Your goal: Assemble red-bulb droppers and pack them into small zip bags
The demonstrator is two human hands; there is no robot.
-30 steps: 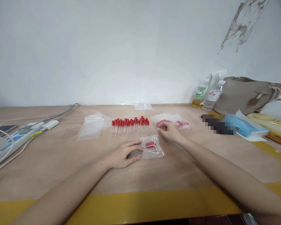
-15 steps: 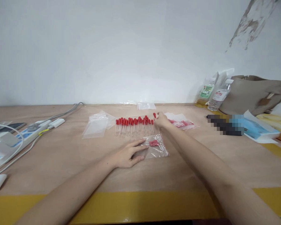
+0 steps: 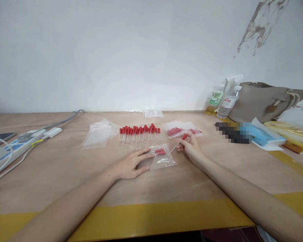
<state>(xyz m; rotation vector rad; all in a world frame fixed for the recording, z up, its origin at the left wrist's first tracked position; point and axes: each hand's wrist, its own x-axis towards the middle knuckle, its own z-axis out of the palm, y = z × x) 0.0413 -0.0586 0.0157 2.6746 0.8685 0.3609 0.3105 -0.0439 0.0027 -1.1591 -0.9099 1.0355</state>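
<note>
My left hand (image 3: 132, 164) lies on the near end of a small clear zip bag (image 3: 159, 159) that holds red-capped droppers, fingers pressing it to the table. My right hand (image 3: 191, 148) pinches one red-capped glass dropper (image 3: 179, 143), its tip pointing at the bag's mouth. A row of several more red-capped droppers (image 3: 139, 133) lies just behind the bag. Filled bags of droppers (image 3: 182, 129) sit behind my right hand.
Empty clear bags (image 3: 98, 134) lie left of the row and another bag (image 3: 153, 113) at the wall. A power strip with cables (image 3: 22, 143) sits far left. Bottles (image 3: 226, 101), a beige handbag (image 3: 265, 101) and papers (image 3: 265, 137) crowd the right. Yellow tape (image 3: 151, 216) edges the table.
My right hand went from the filled bags to the right end of the dropper row, picked one up, and brought it back down to the bag's mouth. My left hand stayed on the bag.
</note>
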